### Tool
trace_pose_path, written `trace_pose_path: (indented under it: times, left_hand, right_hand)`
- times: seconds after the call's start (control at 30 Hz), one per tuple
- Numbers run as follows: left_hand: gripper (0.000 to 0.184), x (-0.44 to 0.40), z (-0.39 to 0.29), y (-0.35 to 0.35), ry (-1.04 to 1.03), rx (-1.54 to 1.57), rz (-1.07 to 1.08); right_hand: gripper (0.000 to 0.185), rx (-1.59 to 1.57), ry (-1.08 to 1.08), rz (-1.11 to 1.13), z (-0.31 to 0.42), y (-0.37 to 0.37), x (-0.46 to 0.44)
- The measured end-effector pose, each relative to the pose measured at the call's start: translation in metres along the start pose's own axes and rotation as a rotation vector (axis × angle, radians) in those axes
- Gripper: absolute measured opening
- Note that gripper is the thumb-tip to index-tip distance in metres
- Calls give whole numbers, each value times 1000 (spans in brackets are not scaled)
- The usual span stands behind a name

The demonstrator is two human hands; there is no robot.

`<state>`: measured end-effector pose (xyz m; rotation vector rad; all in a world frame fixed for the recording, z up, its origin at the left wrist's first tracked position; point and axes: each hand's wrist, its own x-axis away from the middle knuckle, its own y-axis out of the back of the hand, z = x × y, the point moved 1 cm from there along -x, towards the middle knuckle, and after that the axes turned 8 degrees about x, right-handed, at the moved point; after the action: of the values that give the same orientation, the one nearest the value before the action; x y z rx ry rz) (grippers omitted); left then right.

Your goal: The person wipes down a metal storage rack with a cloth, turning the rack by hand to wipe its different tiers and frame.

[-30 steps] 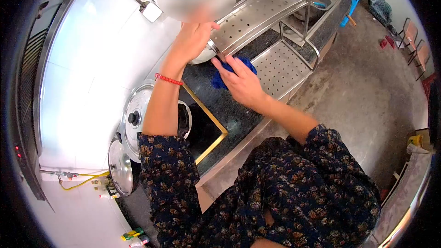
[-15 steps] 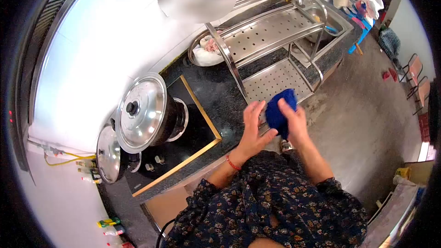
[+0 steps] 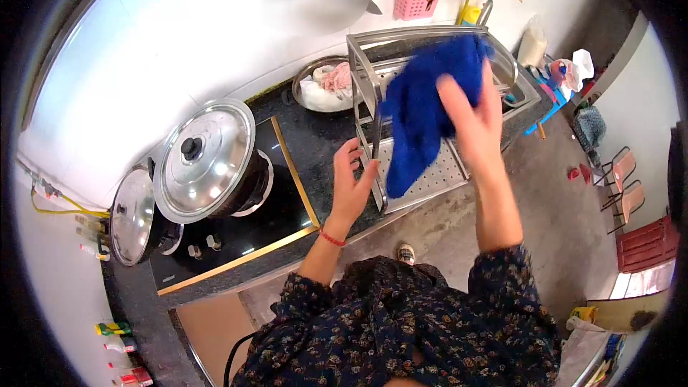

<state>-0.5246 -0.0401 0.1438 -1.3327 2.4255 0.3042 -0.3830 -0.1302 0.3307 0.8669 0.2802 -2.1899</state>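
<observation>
A blue cloth [image 3: 423,115] hangs from my right hand [image 3: 476,125], which grips it above the two-tier stainless steel dish rack [image 3: 423,179]. The cloth spreads over much of the upper shelf and hides it; its edges are blurred by motion. My left hand [image 3: 350,186], with a red bracelet at its wrist, is at the rack's near left post. Its fingers curl around the post, with the thumb against the metal. Behind the rack's left end stands a metal bowl [image 3: 299,97] holding a white bag and something pink.
To the left, a large lidded pot [image 3: 208,161] and a lidded pan [image 3: 132,218] sit on the black gas stove [image 3: 287,208]. A pink utensil basket [image 3: 416,3] hangs on the wall. The sink [image 3: 529,93] lies beyond the rack. Several bottles [image 3: 122,347] stand at lower left.
My right hand has moved up and forward with the cloth, which has unfolded from a bunch. My left hand has left the cloth's side and come to the rack's post. The view has shifted.
</observation>
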Motion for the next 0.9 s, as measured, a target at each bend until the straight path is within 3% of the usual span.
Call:
trace_pose_path:
  times: [0.07,0.13,0.2,0.23,0.37,0.47,0.53,0.63,0.7,0.73,0.77,0.83,0.9]
  left_hand:
    - [71,-7,9,-9,100,-19,38]
    - [51,-16,31,-28,-95,-42,-22]
    - [37,-28,24,-35,206,58,54]
    - [33,-31,23,-36,359,108,96]
    - [29,-32,32,-39,107,-39,-1]
    - [28,-32,35,-39,133,-56,11]
    - [27,-32,42,-42,43,-36,-28]
    - [30,-34,95,-44,-56,-270,91]
    - [39,-31,76,-40,-177,-418,131]
    - [38,-27,82,-40,-352,-504,62]
    - [37,-26,86,-38,-530,-587,-6]
    - [33,-25,87,-34,-504,-451,95]
    - [27,-25,86,-31,-536,-473,130]
  right_hand:
    - [37,378,237,111,-6,-16,-54]
    - [40,603,404,329,-32,-40,-90]
    - [41,799,261,596,-77,-69,-90]
    - [39,697,376,488,-95,-75,-81]
    - [34,485,265,503,-74,-68,-57]
    - [34,590,394,464,-60,-59,-33]
    - [41,714,480,384,-53,-55,-10]
    - [51,876,487,325,-50,-52,31]
    - [50,918,538,351,-76,-49,60]
    - [50,936,561,361,-88,-48,76]
    - [48,916,487,400,-98,-47,92]
    - [45,874,346,481,-113,-41,123]
    - [29,879,153,345,-126,-26,145]
